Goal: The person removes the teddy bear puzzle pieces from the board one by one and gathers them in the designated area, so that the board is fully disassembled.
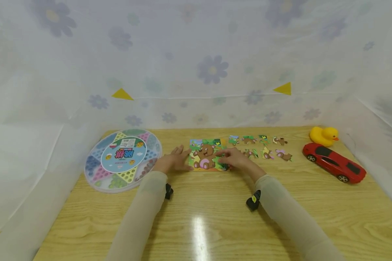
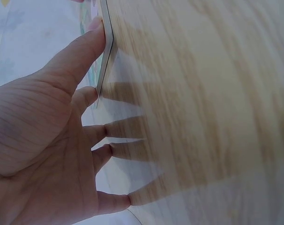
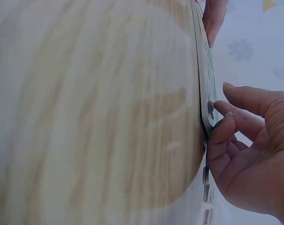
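Note:
A bear picture puzzle board [image 1: 205, 159] lies flat on the table between the two hands. At its left edge is my left hand [image 1: 176, 159], fingers spread, thumb resting on the board's edge in the left wrist view, fingertips down on the table. My right hand [image 1: 233, 158] is over the board's right side. In the right wrist view its index finger [image 3: 240, 119] touches the board's surface near a corner, while the thumb [image 3: 247, 98] stays apart and the other fingers bend beside the edge. Part of the picture's right side is hidden beneath this hand.
Several loose bear puzzle pieces [image 1: 267, 152] lie in two rows right of the board. Farther right are a red toy car [image 1: 333, 162] and a yellow rubber duck [image 1: 323, 136]. A round Chinese checkers set [image 1: 94, 177] lies close by the left forearm. Flowered cloth [image 1: 183, 72] hangs behind the table.

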Demonstrator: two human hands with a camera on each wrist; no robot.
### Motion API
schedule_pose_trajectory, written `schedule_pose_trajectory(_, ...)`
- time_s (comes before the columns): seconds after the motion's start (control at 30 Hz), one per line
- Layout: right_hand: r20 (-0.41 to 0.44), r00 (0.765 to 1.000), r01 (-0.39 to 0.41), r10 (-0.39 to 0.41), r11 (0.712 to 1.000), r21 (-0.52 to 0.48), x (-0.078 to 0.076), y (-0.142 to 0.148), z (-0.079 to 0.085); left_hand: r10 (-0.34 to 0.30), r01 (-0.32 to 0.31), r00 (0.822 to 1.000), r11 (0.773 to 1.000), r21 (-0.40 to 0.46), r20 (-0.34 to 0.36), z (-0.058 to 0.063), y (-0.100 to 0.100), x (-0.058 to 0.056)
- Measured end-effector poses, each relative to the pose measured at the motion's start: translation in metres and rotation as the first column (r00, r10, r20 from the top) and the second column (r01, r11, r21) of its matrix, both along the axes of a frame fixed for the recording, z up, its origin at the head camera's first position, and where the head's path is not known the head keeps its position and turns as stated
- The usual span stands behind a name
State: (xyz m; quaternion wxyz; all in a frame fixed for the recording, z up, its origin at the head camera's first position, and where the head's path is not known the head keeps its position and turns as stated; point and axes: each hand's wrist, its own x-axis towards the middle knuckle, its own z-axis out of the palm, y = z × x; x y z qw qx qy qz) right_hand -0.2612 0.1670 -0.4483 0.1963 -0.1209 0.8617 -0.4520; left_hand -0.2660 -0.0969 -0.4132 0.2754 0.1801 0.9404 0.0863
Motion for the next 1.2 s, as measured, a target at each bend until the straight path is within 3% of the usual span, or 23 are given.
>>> schedule_pose_trajectory(0.43,0.047,0.998,0.036,-0.037,0.999,0.017,-0.0047,-0.0033,-0.0001,0.011,-0.011,1.0,1.0,0.02,0.005,-0.0011,-0.0011,-0.0012)
schedule_pose_trajectory(0.7,-0.016,0.998,0.068,-0.067,0.998,0.019,-0.0041,-0.004,-0.0002,0.003,-0.003,1.0,1.0,0.011,-0.004,-0.0017,-0.0014,-0.0034)
schedule_pose_trajectory(1.2,-0.012,0.991,0.132,-0.133,0.988,-0.074,0.0024,-0.0061,-0.0024,0.008,-0.008,1.0,1.0,0.017,0.006,-0.0026,0.0005,-0.0024)
